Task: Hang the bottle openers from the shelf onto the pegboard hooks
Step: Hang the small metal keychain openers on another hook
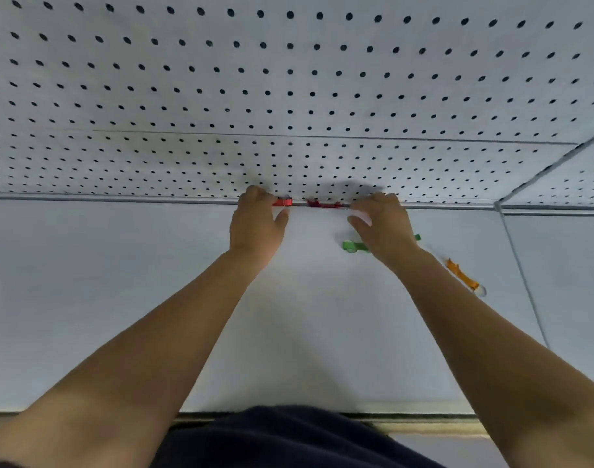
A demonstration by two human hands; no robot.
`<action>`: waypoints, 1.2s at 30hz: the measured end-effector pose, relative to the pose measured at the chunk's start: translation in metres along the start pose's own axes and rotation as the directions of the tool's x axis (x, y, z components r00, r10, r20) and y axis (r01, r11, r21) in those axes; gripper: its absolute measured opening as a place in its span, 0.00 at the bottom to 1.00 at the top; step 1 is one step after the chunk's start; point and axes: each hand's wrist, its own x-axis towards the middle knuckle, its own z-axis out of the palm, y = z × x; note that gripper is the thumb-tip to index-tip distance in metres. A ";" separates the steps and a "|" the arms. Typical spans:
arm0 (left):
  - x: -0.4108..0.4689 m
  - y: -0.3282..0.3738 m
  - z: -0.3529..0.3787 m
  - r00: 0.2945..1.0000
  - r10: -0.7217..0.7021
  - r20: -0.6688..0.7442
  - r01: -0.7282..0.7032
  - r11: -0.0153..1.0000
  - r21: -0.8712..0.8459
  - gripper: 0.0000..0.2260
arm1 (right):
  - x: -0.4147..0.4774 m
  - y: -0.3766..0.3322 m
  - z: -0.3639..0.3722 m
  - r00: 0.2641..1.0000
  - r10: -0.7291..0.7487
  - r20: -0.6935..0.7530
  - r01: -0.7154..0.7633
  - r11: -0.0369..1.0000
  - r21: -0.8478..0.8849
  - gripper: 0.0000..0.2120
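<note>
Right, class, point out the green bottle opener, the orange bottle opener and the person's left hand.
green bottle opener (351,245), head view, on its visible ringed end.
orange bottle opener (461,275), head view, on the middle of its handle.
left hand (255,228), head view, on the back of the hand.

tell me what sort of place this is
Probably a shop display or workshop storage bay: a pegboard wall, a white shelf beneath it, and a green bottle opener and an orange bottle opener lying on it.
</note>
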 end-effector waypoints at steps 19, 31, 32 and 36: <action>0.005 0.012 0.019 0.964 -0.109 -0.241 0.060 0.978 -0.202 0.05 | 0.009 0.001 0.016 0.980 -0.125 -0.157 0.155 0.968 0.198 0.03; -0.082 0.011 -0.094 0.949 -0.215 -0.229 0.050 0.822 -0.567 0.05 | -0.081 -0.096 -0.025 0.985 0.008 -0.175 0.134 0.607 0.783 0.09; -0.091 0.010 -0.107 0.949 -0.214 -0.233 0.038 0.809 -0.587 0.05 | -0.090 -0.108 -0.028 0.985 -0.002 -0.174 0.146 0.552 0.821 0.09; -0.124 -0.004 -0.155 0.941 -0.191 -0.280 -0.027 0.781 -0.624 0.04 | -0.119 -0.153 -0.039 0.979 -0.022 -0.203 0.194 0.410 0.891 0.04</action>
